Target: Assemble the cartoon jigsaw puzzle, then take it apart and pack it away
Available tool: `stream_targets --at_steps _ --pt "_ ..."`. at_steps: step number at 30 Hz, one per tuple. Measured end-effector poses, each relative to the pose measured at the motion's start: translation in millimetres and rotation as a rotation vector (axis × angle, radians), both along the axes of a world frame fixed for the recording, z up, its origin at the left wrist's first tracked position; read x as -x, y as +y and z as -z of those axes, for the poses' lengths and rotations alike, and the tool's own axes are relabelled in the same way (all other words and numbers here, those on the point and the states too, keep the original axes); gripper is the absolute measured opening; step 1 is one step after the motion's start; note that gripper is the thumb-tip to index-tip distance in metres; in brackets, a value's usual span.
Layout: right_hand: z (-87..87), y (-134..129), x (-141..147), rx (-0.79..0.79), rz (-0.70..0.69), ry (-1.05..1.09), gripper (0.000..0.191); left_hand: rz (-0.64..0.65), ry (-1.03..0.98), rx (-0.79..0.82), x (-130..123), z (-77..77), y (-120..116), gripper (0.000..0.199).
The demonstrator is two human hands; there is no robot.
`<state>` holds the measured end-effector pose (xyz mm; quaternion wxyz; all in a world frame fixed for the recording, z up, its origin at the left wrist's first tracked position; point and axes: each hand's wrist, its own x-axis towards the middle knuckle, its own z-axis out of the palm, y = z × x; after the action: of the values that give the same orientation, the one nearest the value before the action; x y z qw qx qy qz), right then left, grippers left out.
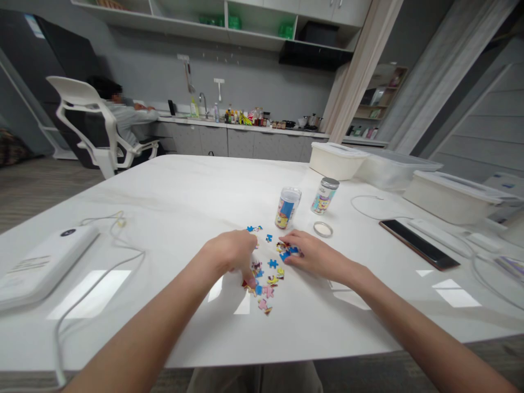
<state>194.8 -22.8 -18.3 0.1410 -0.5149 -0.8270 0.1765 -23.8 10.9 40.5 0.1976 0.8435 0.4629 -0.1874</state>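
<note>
Several colourful jigsaw pieces (273, 263) lie loose on the white table (184, 191), between and below my two hands. My left hand (237, 254) rests at the left side of the pieces, thumb and fingers spread apart and touching some at its edge. At the right side, my right hand (303, 250) has its thumb and fingers apart over a small cluster of blue and dark pieces. Beyond the hands stands a clear open can (287, 208) with a cartoon print. A second printed can (325, 195) with a silver lid is behind it, and a ring-shaped lid (323, 229) lies flat nearby.
Lidded white boxes (338, 161) line the table's right side. A dark phone (418, 243) and cables lie at the right. At the left are a white device (45, 262) and its cable. Another person (129, 120) sits on a chair at the back left.
</note>
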Motion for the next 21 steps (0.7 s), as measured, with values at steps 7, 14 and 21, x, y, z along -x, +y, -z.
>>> stream_targets --at_steps 7,14,21 --pt "-1.7 12.2 0.7 0.071 0.062 0.096 0.038 0.051 -0.070 -0.121 1.2 -3.4 4.3 0.014" --pt "-11.0 23.6 1.1 0.320 0.097 0.123 0.041 0.083 -0.054 -0.067 -0.2 1.6 5.2 0.027" --pt "-11.7 26.8 -2.6 0.399 0.072 0.181 0.031 0.069 -0.026 -0.048 -0.3 0.4 5.3 0.028"
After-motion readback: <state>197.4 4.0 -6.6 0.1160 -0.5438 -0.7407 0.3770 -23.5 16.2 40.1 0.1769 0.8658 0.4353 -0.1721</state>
